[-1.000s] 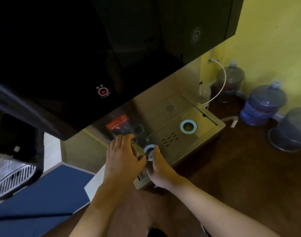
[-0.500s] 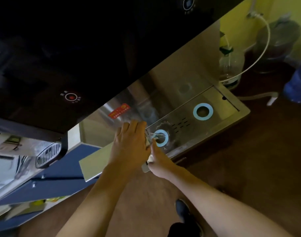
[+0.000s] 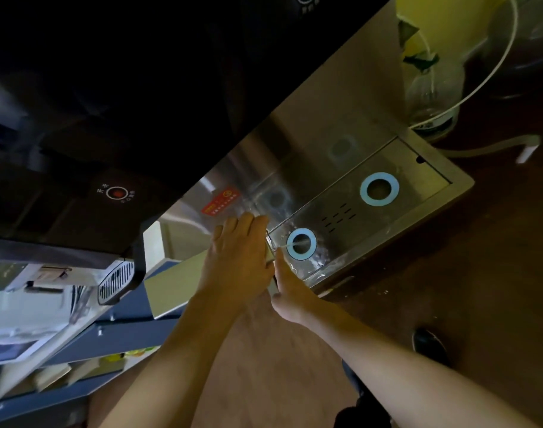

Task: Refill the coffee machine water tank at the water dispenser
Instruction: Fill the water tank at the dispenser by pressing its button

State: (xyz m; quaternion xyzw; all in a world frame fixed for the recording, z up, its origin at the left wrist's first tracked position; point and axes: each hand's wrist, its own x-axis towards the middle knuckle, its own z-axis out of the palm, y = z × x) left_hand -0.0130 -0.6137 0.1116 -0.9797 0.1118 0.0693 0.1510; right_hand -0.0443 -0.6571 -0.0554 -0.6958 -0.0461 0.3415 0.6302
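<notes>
The clear water tank (image 3: 270, 257) is tilted over the left end of the water dispenser's steel drip tray (image 3: 430, 177). It is mostly hidden between my hands. My left hand (image 3: 237, 261) grips its left side from above. My right hand (image 3: 287, 288) holds its near right edge. A thin stream of water (image 3: 290, 244) runs from the tank onto the left blue drain ring (image 3: 301, 244). Splashes wet the tray around that ring. The dispenser's black front panel (image 3: 140, 103) hangs overhead, with a red lit button (image 3: 117, 193).
A second blue ring (image 3: 379, 189) lies further right on the tray. A clear bottle (image 3: 430, 84) and a white hose (image 3: 492, 60) stand behind the tray's right end. The coffee machine's grille (image 3: 115, 281) and a blue counter (image 3: 122, 313) are at left. My shoe (image 3: 430, 344) is on the brown floor.
The view has swung down and closer to the tray. The tank now tips further, and water streams from it onto the left blue ring. Both hands keep their grip.
</notes>
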